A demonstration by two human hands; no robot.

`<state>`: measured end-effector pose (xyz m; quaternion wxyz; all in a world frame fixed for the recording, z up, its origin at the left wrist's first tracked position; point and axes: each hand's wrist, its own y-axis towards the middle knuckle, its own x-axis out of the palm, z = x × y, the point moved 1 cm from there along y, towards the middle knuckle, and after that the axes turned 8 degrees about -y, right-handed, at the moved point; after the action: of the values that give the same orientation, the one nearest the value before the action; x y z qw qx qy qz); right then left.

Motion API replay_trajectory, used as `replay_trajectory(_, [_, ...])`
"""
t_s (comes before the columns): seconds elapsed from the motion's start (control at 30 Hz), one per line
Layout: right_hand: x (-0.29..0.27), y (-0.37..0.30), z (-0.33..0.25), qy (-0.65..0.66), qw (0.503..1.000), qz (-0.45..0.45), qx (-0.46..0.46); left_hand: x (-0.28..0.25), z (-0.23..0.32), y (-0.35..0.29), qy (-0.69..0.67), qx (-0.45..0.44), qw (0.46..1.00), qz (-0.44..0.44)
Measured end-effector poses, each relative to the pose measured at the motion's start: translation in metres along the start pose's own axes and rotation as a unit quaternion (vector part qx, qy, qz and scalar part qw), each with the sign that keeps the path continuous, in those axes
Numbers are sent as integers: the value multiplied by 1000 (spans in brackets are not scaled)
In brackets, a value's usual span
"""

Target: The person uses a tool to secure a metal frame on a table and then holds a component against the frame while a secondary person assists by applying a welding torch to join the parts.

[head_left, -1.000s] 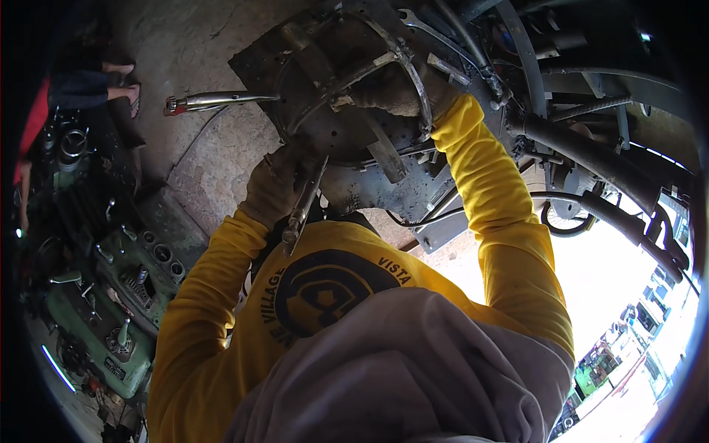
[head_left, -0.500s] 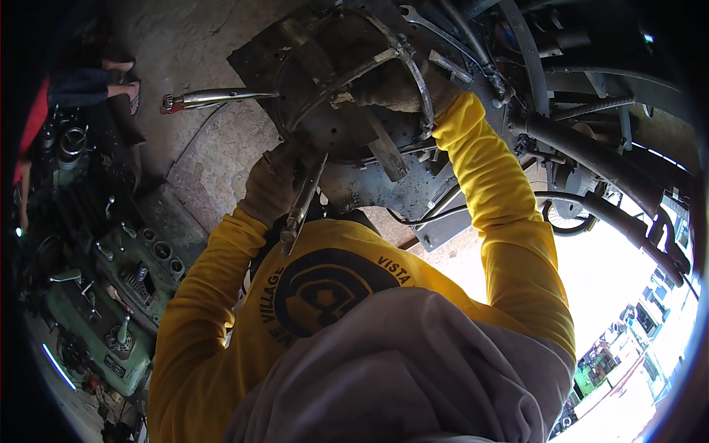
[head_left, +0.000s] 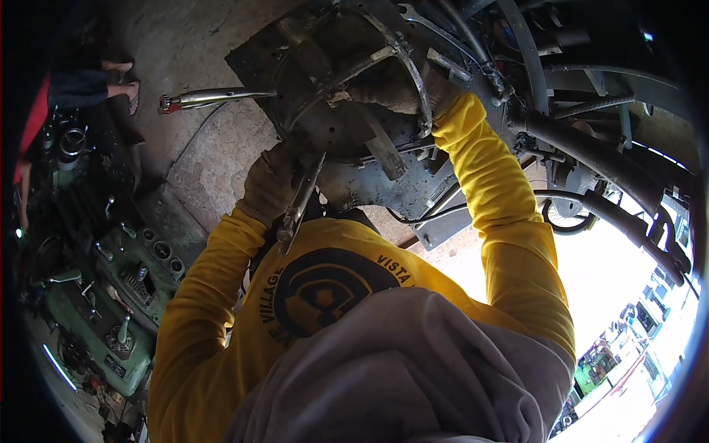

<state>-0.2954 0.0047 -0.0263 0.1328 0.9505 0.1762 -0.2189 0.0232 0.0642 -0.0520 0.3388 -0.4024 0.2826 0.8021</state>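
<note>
The right hand (head_left: 399,92), in a coarse, soiled, brownish glove, reaches beneath the curved rim of a metal frame (head_left: 399,52); its fingers point left, but I cannot tell whether that grip is spread or pinching anything. The left hand (head_left: 269,184), in a similar knitted-looking glove, sits lower, just beside a slim, worn metal tool (head_left: 301,201) lying at a slant. Its fingertips are lost in shadow, so its grip cannot be told either.

The frame lies at the top centre, over a dark steel plate (head_left: 255,59): a rounded hoop with a straight spoke meeting it, the surface rough and scuffed. The plate is flat, square-cornered and pierced by small round holes. Near the hoop, a flat bar (head_left: 384,151) shows a dull grey face. A shiny tool (head_left: 214,95) with a ribbed end juts past the plate's left edge, above mottled concrete floor (head_left: 214,144). At upper right lies a smooth wrench (head_left: 437,33). 2 wrinkled yellow fabric sleeves cover the arms.
</note>
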Motion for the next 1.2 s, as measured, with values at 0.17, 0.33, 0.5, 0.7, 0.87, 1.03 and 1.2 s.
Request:
replay_trajectory(0.17, [-1,4,-7,-52,998,-16,18,2,-3,-4,-22,-25,999,-13])
replay_trajectory(0.33, [-2,5,-10,-74,997,3,-1,2,-2,-5,5,-43,998,-45])
replay_trajectory(0.5, [-3,5,-10,-116,993,-3,0,1,0,-4,-17,-32,999,-13])
replay_trajectory(0.7, [-10,7,-25,-140,990,11,-16,2,0,-2,0,-19,1000,-13])
replay_trajectory(0.87, [-12,6,-27,-166,986,-11,8,3,0,-2,-16,-21,1000,-14])
replay_trajectory(1.03, [-15,7,-29,-137,990,-36,25,13,-14,-13,-50,-68,995,-44])
replay_trajectory(1.2, [-8,5,-18,-43,999,-4,14,6,-5,-3,-57,-18,998,15])
